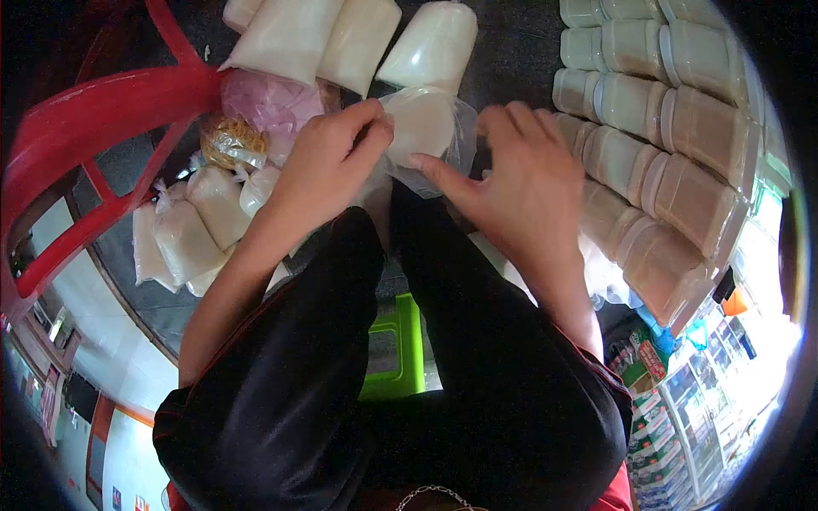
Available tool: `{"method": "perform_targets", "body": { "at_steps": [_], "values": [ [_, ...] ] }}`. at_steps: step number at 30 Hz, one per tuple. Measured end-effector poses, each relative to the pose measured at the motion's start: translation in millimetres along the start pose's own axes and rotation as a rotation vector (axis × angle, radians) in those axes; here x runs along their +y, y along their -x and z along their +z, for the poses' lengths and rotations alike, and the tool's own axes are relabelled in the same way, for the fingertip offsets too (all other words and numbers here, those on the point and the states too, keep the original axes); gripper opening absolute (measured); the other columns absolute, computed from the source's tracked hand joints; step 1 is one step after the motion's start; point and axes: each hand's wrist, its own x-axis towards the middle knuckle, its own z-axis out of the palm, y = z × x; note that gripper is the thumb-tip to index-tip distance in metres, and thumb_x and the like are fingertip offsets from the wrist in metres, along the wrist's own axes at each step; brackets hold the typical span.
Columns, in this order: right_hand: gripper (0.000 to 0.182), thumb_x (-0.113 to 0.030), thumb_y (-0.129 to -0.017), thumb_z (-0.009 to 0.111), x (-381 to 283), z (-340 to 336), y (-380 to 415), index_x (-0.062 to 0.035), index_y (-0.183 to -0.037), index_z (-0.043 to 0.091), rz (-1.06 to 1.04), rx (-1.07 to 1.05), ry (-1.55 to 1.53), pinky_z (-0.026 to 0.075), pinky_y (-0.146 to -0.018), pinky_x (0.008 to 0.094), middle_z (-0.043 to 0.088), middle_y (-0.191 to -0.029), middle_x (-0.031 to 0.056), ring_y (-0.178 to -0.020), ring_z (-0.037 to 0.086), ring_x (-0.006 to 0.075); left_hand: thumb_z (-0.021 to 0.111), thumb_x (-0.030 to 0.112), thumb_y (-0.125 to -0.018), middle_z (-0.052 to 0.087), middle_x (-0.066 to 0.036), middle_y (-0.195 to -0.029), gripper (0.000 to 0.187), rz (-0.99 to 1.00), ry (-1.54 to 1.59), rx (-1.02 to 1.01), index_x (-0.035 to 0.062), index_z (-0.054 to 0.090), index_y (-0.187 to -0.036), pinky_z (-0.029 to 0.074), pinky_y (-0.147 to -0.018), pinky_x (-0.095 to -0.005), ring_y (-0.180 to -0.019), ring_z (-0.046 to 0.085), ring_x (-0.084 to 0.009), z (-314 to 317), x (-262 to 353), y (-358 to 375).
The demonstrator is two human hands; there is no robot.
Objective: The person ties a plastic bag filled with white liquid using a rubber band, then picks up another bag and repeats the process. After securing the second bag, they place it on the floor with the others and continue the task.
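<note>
Between my knees stands a clear plastic bag (423, 122) with a white filling, its loose, thin mouth spread upward. My left hand (334, 153) is closed, thumb and index finger pinching the left edge of that bag. On the other side, my right hand (532, 166) is open, with thumb and fingers wide apart. Its thumb tip lies over the near side of the bag, and the fingers curve by the right edge. The lower part of the bag is partly hidden behind my hands and legs.
Large filled white bags (430, 43) lie ahead. Smaller tied bags (187, 230) sit left, near a bag of rubber bands (234, 143) and a pink plastic bag (273, 102). A red chair (111, 106) is far left. Stacked packed containers (673, 170) line the right. A green stool (409, 345) shows below.
</note>
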Motion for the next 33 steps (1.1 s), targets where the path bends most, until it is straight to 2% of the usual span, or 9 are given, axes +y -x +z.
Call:
{"method": "perform_targets", "body": {
  "at_steps": [2, 8, 11, 15, 16, 25, 28, 30, 33],
  "values": [
    [0.028, -0.032, -0.086, 0.071, 4, 12, 7, -0.0069, -0.078, 0.064, 0.001, -0.174, -0.112, 0.052, -0.07, 0.0464, 0.063, -0.082, 0.0104, -0.085, 0.065, 0.0323, 0.054, 0.026, -0.102, 0.058, -0.02, -0.075, 0.028, 0.023, 0.019, 0.002, -0.0011, 0.06, -0.096, 0.045, -0.064, -0.0399, -0.067, 0.057, -0.0304, 2, -5, 0],
    [0.022, -0.022, -0.091, 0.066, 13, 11, 18, -0.0042, -0.079, 0.064, -0.012, -0.268, -0.284, 0.052, -0.073, 0.0486, 0.064, -0.081, 0.0149, -0.081, 0.064, 0.0358, 0.056, 0.023, -0.102, 0.059, -0.015, -0.074, 0.025, 0.04, -0.061, -0.11, -0.0009, 0.062, -0.1, 0.045, -0.065, -0.0376, -0.068, 0.057, -0.0214, -2, -4, 19],
    [0.02, -0.017, -0.091, 0.07, 23, 19, 17, -0.0019, -0.08, 0.063, 0.04, -0.182, -0.362, 0.047, -0.066, 0.0429, 0.061, -0.076, 0.0142, -0.073, 0.061, 0.0316, 0.058, 0.023, -0.099, 0.06, -0.018, -0.074, 0.024, 0.022, 0.104, 0.057, 0.0004, 0.061, -0.094, 0.047, -0.064, -0.0392, -0.067, 0.061, -0.0297, 5, -13, 19],
    [0.02, -0.022, -0.09, 0.068, 26, 20, 6, -0.0053, -0.08, 0.064, 0.152, -0.131, -0.349, 0.05, -0.071, 0.0485, 0.063, -0.08, 0.0149, -0.079, 0.063, 0.0363, 0.057, 0.024, -0.1, 0.059, -0.014, -0.073, 0.025, -0.046, 0.19, 0.035, 0.0002, 0.063, -0.097, 0.045, -0.064, -0.0351, -0.067, 0.058, -0.0185, 6, -5, 4],
    [0.021, -0.023, -0.09, 0.068, 24, 21, 12, -0.0048, -0.08, 0.063, 0.124, -0.173, -0.375, 0.05, -0.07, 0.048, 0.062, -0.079, 0.0149, -0.078, 0.063, 0.0362, 0.057, 0.025, -0.101, 0.058, -0.004, -0.079, 0.026, -0.039, 0.063, -0.038, 0.0001, 0.065, -0.102, 0.044, -0.068, -0.0298, -0.076, 0.052, -0.0104, 3, -1, 7],
    [0.022, -0.022, -0.091, 0.069, 31, 28, 14, -0.0039, -0.08, 0.062, 0.19, -0.152, -0.506, 0.049, -0.068, 0.0447, 0.061, -0.076, 0.0138, -0.074, 0.062, 0.0337, 0.062, 0.026, -0.1, 0.049, -0.001, -0.069, 0.023, -0.117, 0.223, 0.051, 0.0033, 0.061, -0.096, 0.038, -0.06, -0.0271, -0.065, 0.049, -0.0092, 2, -30, 10],
    [0.022, -0.023, -0.091, 0.069, 33, 29, 14, -0.0041, -0.081, 0.063, 0.197, -0.155, -0.51, 0.049, -0.068, 0.0442, 0.062, -0.076, 0.0139, -0.072, 0.062, 0.0331, 0.073, 0.03, -0.093, 0.059, -0.005, -0.087, 0.035, 0.05, 0.215, 0.096, 0.0054, 0.06, -0.114, 0.047, -0.072, -0.0298, -0.085, 0.058, -0.0144, 8, -30, 11],
    [0.022, -0.023, -0.091, 0.07, 33, 29, 16, -0.0042, -0.082, 0.063, 0.214, -0.159, -0.517, 0.049, -0.068, 0.0439, 0.062, -0.076, 0.014, -0.072, 0.062, 0.0328, 0.085, 0.033, -0.081, 0.062, -0.012, -0.114, 0.07, 0.366, 0.02, 0.276, 0.0079, 0.052, -0.138, 0.05, -0.093, -0.0362, -0.115, 0.057, -0.0233, 15, -33, 5],
    [0.022, -0.014, -0.093, 0.069, 33, 29, 16, 0.0029, -0.083, 0.061, 0.16, -0.146, -0.519, 0.046, -0.062, 0.0327, 0.058, -0.074, 0.0117, -0.065, 0.058, 0.0198, 0.087, 0.03, -0.075, 0.06, -0.012, -0.129, 0.07, 0.339, -0.099, 0.203, 0.0116, 0.06, -0.137, 0.046, -0.107, -0.0414, -0.133, 0.047, -0.0294, 12, -25, -6]
  ]
}}
